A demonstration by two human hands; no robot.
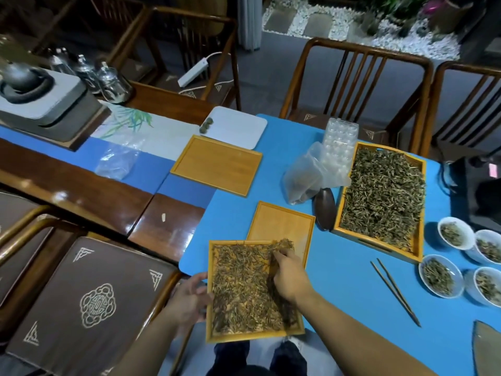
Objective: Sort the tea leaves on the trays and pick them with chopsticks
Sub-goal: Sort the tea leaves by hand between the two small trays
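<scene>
We steady the shallow bamboo tray of brown tea leaves [253, 333] at its edge with our left hand [189, 301] — fingers loosely curled round the rim — so our right hand [288, 275], fingers bent into the leaves, can rake them; the thin wooden chopsticks [395, 291] lie unused on the blue worktop [339, 280].

Wooden chairs [355, 85] flank a blue-covered table [339, 272].
</scene>
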